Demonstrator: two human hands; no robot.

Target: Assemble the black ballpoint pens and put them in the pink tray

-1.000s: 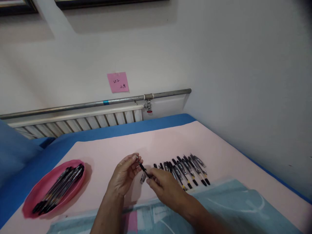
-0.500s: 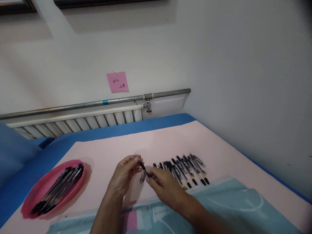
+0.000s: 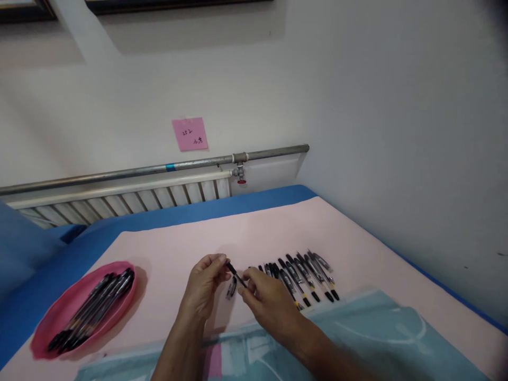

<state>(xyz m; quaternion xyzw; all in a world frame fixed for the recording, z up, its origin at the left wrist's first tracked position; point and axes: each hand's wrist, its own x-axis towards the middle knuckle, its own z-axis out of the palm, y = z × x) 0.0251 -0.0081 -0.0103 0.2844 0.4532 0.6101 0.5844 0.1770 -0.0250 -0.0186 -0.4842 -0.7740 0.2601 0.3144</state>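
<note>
Between my two hands a slim black pen is held at a slant above the pink table cover. The thumb and fingers of my left hand pinch its upper end. My right hand grips the lower end, its fingers partly hiding it. A clear pen cap with a black part lies on the cover just below the held pen. Right of my hands, several clear-barrelled pens and pen parts with black ends lie in a slanted row, some hidden behind my right hand.
At the left a pink oval basket holds several black pens. A blue-green cloth or plastic sheet covers the table's near edge. Behind the table are a radiator, a pipe and a wall; another wall borders the right side.
My hands have drawn slightly apart along the pen, and more of its shaft shows between my fingers. The basket and the row of pens have stayed put.
</note>
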